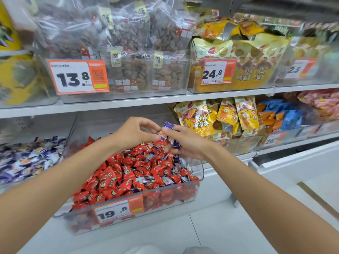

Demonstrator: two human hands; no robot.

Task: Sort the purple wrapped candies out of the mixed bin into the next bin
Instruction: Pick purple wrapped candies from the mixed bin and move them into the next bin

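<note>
Both hands are meeting above the back of the mixed bin (165, 214), which is sitting on the lower shelf. The left hand (135, 132) is pinching a purple candy (162, 135) between thumb and forefinger, right at the fingertips of the right hand (189, 145). The right hand is curling loosely round a small bunch of purple candies (175, 143), with one more showing on top of its fingers. It looks like the single piece is passing between the hands, though which way is hard to tell.

The next bin (70, 132), to the left, is holding a pile of purple wrappers, and that is likely where the handful is heading. In the mixed bin, more purple pieces are showing among the red candies (110, 178), mostly along the right side and front.

To do this well, the receiving hand should be closing fully before the other lets go, since the wrappers look slick and a loose piece would be dropping straight back among the red ones. The right hand is looking fairly full, so emptying it into the left bin soon seems wiser than adding more.
</note>
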